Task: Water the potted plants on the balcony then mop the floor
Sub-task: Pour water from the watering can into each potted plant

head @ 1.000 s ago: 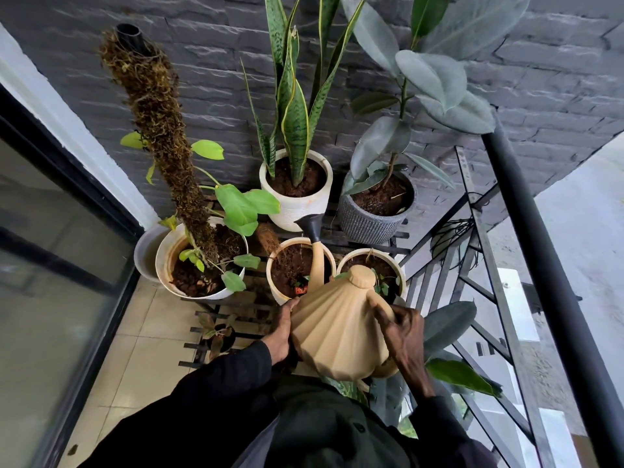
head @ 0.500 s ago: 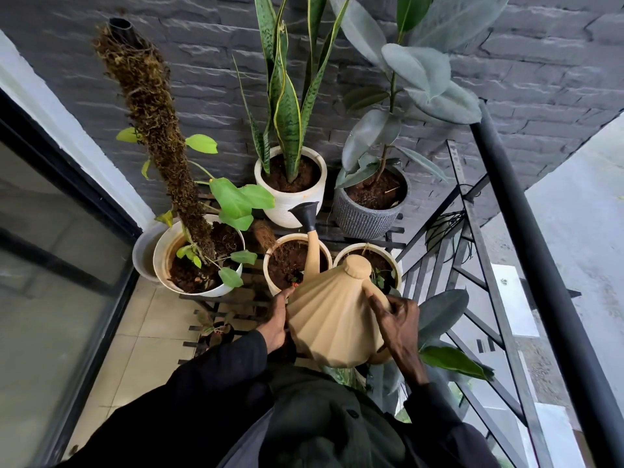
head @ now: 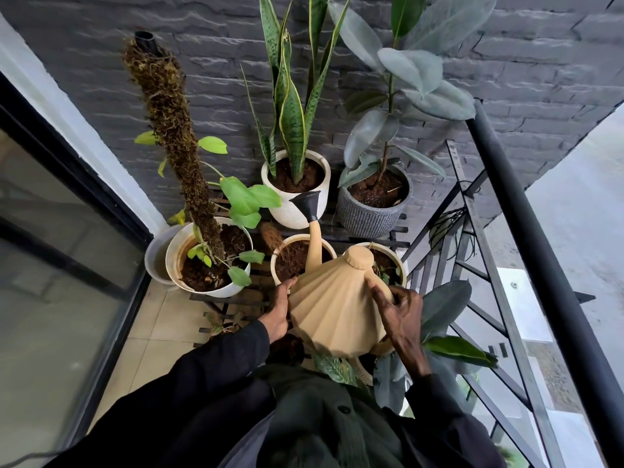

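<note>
On a balcony, a person tilts a beige watering can (head: 332, 315) over a rack of potted plants, its black spout head (head: 308, 204) hanging above the soil of a small cream pot (head: 282, 246) in the front row. The left hand (head: 278, 312) presses flat against the can's left side, fingers fairly straight; the right hand (head: 400, 315) curls its fingers round the handle, forefinger laid along the ribbed body. Behind stand a snake plant (head: 290, 106) in a white pot and a rubber plant (head: 398, 82) in a grey one, against a dark brick wall (head: 540, 62).
</note>
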